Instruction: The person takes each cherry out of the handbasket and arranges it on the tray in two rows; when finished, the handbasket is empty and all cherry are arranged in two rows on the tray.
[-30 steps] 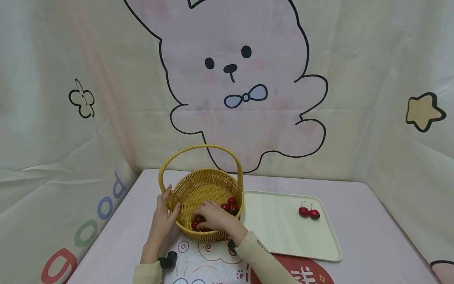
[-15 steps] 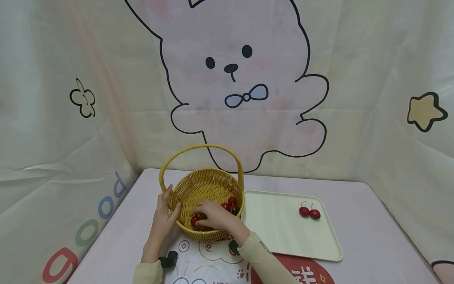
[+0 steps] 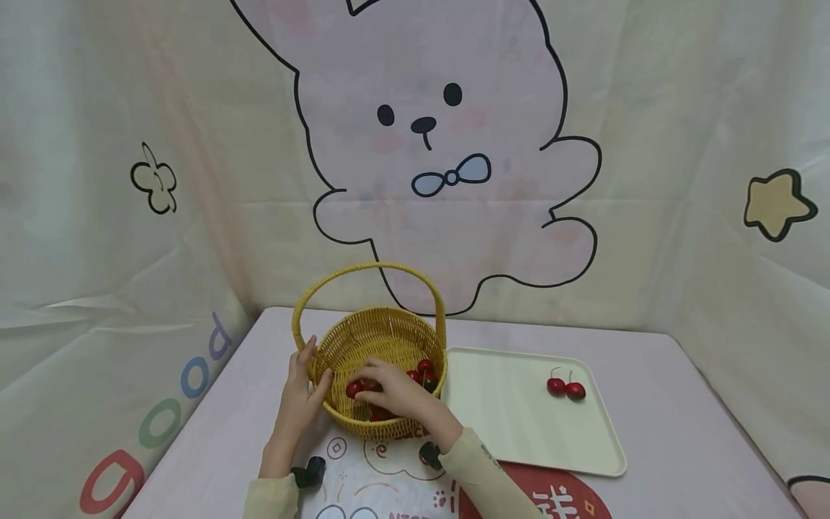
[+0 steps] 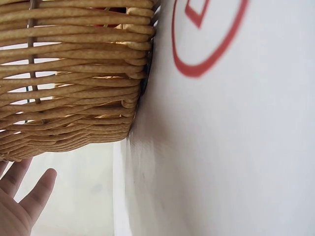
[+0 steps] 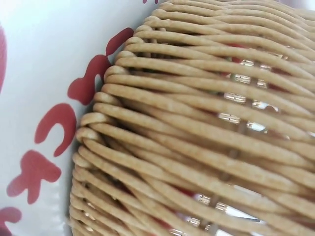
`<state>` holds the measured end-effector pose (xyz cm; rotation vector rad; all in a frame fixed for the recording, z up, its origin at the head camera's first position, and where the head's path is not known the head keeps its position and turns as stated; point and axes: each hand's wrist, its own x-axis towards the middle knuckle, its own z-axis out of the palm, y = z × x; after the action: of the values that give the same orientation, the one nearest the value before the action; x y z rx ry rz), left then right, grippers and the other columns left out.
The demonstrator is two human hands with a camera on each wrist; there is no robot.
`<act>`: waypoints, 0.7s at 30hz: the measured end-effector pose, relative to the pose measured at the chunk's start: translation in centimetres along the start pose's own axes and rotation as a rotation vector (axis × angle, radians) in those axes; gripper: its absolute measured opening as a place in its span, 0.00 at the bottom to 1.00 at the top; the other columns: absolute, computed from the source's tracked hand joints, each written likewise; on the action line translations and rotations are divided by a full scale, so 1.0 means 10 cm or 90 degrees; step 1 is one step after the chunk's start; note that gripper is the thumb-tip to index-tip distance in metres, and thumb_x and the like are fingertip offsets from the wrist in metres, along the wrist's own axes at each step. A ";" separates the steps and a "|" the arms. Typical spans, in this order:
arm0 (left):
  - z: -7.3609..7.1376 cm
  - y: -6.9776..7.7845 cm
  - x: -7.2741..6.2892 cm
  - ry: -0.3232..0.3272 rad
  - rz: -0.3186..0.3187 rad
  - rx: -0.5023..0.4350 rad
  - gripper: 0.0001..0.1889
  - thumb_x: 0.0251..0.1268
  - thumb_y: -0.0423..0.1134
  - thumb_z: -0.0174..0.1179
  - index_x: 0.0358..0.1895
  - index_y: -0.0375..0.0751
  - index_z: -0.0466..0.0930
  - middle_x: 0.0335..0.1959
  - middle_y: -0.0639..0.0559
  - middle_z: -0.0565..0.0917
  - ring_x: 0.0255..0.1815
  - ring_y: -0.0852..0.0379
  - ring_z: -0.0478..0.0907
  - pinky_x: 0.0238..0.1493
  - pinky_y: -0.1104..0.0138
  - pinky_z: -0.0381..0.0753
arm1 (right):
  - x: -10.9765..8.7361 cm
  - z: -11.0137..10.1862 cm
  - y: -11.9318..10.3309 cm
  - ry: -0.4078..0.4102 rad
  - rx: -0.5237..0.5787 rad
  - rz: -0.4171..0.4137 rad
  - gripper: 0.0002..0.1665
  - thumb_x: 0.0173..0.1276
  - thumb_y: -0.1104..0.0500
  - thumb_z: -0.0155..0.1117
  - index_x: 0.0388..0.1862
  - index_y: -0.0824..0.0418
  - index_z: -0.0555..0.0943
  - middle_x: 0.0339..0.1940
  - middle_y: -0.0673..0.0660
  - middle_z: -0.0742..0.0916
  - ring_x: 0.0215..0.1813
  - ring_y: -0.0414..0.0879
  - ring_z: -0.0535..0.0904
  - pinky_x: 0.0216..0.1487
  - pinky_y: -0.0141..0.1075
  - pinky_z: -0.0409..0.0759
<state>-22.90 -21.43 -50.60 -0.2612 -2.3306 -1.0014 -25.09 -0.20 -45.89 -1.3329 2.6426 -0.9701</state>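
While the left hand (image 3: 301, 393) rests against the left side of the yellow wicker basket (image 3: 382, 311), its grip spread wide with thumb and fingers well apart, the right hand (image 3: 392, 389) reaches over the near rim, its grip narrow, fingers bent round red cherries (image 3: 354, 389) down inside. Other cherries (image 3: 424, 366) sit by the basket's right wall. From where I stand, the handle (image 3: 366, 267) arches above the basket. Just to its right, a pale tray (image 3: 506, 414) lies on the desk (image 3: 655, 396), with two stemmed cherries (image 3: 556, 388) side by side near its far right corner. Behind hangs a printed cloth (image 3: 655, 144).
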 end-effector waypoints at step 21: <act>-0.01 0.02 0.00 -0.005 -0.022 -0.002 0.38 0.61 0.37 0.59 0.71 0.59 0.49 0.58 0.40 0.65 0.55 0.36 0.73 0.46 0.40 0.74 | -0.14 -0.06 0.02 0.130 0.073 0.004 0.20 0.65 0.55 0.58 0.57 0.50 0.76 0.51 0.46 0.79 0.52 0.39 0.76 0.51 0.32 0.77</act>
<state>-22.75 -21.34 -50.45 -0.2276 -2.3484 -1.0235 -24.58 1.23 -45.82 -1.2621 2.6823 -1.3004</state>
